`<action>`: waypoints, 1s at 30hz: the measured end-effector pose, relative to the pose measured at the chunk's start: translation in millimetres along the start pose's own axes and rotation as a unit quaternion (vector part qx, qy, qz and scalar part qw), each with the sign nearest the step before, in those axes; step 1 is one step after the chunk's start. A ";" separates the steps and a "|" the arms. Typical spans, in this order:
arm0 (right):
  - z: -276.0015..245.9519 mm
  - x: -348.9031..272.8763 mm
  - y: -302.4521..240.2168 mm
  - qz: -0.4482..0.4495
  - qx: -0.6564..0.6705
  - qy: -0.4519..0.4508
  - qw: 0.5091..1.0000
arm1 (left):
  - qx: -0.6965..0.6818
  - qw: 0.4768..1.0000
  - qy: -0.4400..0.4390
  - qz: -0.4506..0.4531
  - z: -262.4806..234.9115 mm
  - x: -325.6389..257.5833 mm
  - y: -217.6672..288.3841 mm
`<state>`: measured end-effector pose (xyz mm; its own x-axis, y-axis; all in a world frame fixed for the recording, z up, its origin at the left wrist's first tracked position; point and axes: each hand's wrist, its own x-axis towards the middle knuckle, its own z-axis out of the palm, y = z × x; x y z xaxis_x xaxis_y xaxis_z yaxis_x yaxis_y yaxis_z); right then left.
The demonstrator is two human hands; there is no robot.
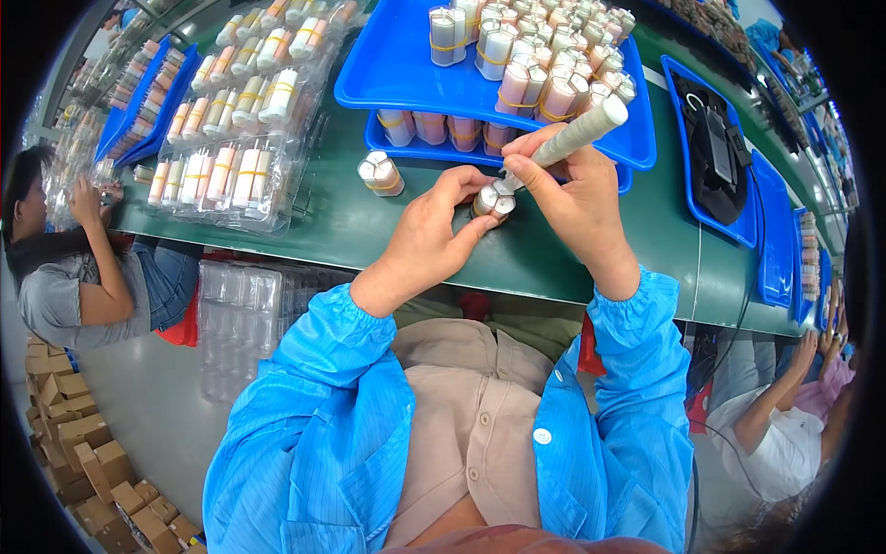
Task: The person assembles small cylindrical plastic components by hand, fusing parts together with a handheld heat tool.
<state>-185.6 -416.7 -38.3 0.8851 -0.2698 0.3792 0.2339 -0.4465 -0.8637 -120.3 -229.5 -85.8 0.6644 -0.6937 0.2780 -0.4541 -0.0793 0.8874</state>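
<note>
My left hand (427, 227) has thumb and forefinger closed around a small bundle of cylindrical battery cells (496, 202) standing upright on the green table. In my right hand (583, 205) is a thick rod-shaped tool (583, 132) wrapped in pale tape, pinched near its lower end. It leans up to the right, and its narrow tip meets the top of the cell bundle. Exactly what the tip touches is partly hidden by my fingers. Another battery cell bundle (379, 173) stands to the left of my left hand, apart from it.
Ahead, stacked blue trays (388, 78) hold many banded cell bundles. Transparent plastic trays (300, 175) of bundles lie at the left. A blue tray (706, 217) on the right holds a black bag and a device with a cable. Co-workers sit on both sides; cardboard boxes (83, 434) lie lower left.
</note>
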 end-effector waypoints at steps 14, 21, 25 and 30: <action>0.7 -8.3 11.5 -0.045 0.099 0.102 0.989 | -0.185 0.980 -0.042 -0.067 -1.6 -1.3 -14.4; 16.7 -37.4 28.4 -0.079 0.038 0.116 0.989 | -0.551 0.816 -0.151 -0.085 -25.4 4.2 -17.1; 12.9 -36.5 31.6 -0.021 0.122 0.168 0.978 | -0.587 0.795 -0.121 -0.095 -32.4 4.5 -19.9; 18.4 -38.2 32.9 -0.046 0.004 0.130 0.990 | -0.665 0.723 -0.178 -0.058 -42.8 2.6 -25.2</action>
<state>-204.3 -405.3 -87.3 0.7261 -0.4395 0.5288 0.3133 -0.4732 -0.8234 -81.7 -198.7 -91.7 0.3497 -0.8970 0.2704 0.7216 0.4420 0.5328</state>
